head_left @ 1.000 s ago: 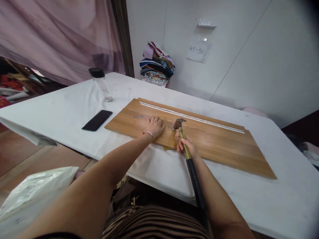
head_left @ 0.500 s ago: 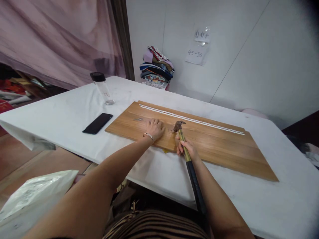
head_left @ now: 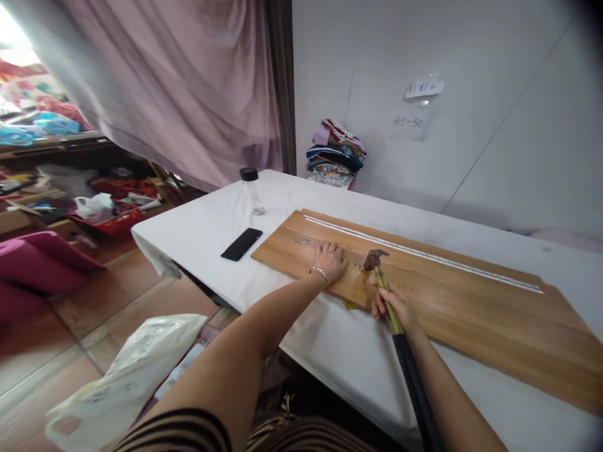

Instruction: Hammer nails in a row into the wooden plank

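Note:
A wooden board [head_left: 452,295] lies on the white-covered table, with a long white strip [head_left: 424,252] near its far edge. My left hand [head_left: 330,260] rests palm down on the board, fingers spread, a bracelet at the wrist. My right hand [head_left: 393,301] grips the hammer [head_left: 394,319] by its yellow and black handle. The hammer's rusty head is at the board just right of my left hand, beside small dark marks. Several nails [head_left: 302,241] lie on the board left of my left hand.
A black phone [head_left: 242,243] and a clear bottle with a black lid [head_left: 255,194] stand or lie left of the board. Folded clothes [head_left: 335,154] are piled by the wall. A white plastic bag [head_left: 136,370] is at the lower left, below table height.
The camera view has turned left, so the scene sits further right and more of the floor and shelves shows. My hands and the hammer keep nearly the same places on the board.

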### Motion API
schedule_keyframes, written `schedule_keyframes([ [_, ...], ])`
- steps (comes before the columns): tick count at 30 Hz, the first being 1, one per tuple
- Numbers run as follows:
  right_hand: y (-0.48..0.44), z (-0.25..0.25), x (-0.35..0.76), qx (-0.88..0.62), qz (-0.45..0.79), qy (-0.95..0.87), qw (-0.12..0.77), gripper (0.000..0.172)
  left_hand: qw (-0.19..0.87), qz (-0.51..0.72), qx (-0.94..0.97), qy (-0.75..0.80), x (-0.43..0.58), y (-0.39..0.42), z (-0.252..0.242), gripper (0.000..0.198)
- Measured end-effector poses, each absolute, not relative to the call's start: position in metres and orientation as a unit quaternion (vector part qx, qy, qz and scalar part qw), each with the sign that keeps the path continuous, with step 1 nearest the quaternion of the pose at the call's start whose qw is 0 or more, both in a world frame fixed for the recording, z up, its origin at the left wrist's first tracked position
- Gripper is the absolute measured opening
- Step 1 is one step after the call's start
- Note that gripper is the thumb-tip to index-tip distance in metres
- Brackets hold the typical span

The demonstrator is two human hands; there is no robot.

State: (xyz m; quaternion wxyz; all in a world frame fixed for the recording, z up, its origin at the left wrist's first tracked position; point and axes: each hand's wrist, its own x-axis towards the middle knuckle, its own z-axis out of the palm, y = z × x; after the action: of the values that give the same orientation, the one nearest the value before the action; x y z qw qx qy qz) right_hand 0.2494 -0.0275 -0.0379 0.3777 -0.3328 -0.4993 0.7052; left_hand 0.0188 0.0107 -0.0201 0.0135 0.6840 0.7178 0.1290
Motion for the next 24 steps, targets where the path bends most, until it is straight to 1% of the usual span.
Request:
schedule_keyframes([
  [4, -0.0295, -0.0365, 0.2493, -0.332, 0.695, -0.506, 0.388, 0.047, 0.014, 0.129, 0.685, 0.717, 0.0192, 0.0101, -0.0197, 0.032],
  [10, -0.0277, -0.0359, 0.2499, -0.331, 0.7, -0.514, 0.37, 0.046, 0.017, 0.125, 0.685, 0.718, 0.0188, 0.0104, -0.0187, 0.034],
  [15, -0.0289, -0.0338, 0.2475, -0.316, 0.691, -0.512, 0.401, 0.046, 0.029, 0.124, 0.683, 0.719, 0.0172, 0.0124, -0.0183, 0.037],
  [24, -0.0273, -0.0306, 0.2457, -0.316, 0.697, -0.515, 0.387, 0.043, 0.019, 0.12, 0.683, 0.72, 0.0154, 0.0147, -0.0189, 0.037],
])
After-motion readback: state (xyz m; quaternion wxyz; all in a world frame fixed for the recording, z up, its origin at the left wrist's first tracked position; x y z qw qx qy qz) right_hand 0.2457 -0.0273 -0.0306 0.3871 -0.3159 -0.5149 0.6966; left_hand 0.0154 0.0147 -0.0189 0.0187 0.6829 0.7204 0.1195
